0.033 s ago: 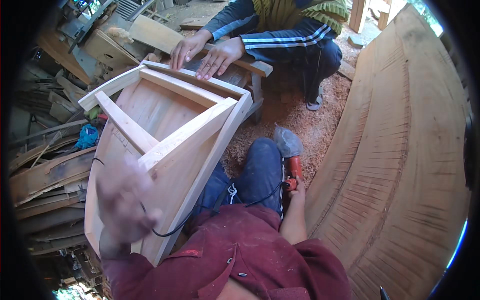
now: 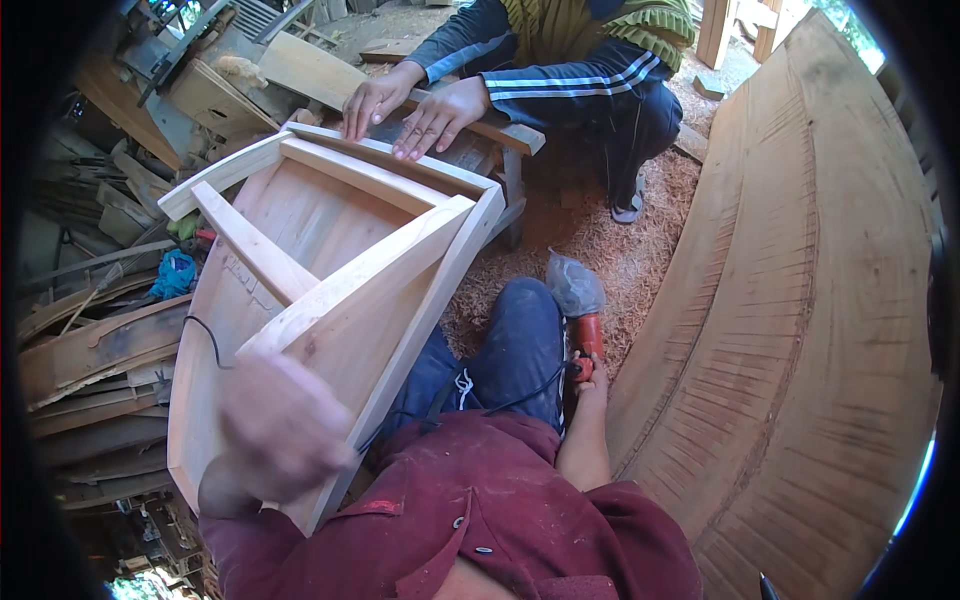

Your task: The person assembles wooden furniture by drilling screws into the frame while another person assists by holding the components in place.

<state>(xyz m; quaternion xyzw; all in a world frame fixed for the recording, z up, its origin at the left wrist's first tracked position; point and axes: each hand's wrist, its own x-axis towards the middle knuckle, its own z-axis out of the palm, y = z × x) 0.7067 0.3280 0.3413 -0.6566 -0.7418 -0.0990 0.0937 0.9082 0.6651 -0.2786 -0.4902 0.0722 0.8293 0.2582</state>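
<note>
My left hand (image 2: pixel 285 430) is smeared by motion above the near part of a pale wooden panel with a raised frame (image 2: pixel 230 320). It looks closed around a black power cord (image 2: pixel 213 335), which runs into it from the panel's left side and leaves toward my lap. Low beside my right thigh, my right hand (image 2: pixel 592 375) grips a red corded power tool (image 2: pixel 589 335). A cloudy plastic bag (image 2: pixel 575 285) covers the tool's far end. The frame's slanted rails (image 2: pixel 345 270) meet near the panel's middle.
Across from me a crouching person rests both hands (image 2: pixel 440 120) on the panel's far edge, above a wooden bench (image 2: pixel 515 135). A large wooden slab (image 2: pixel 780 300) rises on my right. Offcuts (image 2: pixel 100 350) are stacked at left; shavings (image 2: pixel 640 245) cover the floor.
My left hand has moved right and slightly nearer to me, and the black cord has shifted with it. My right hand and the other person's hands have hardly moved.
</note>
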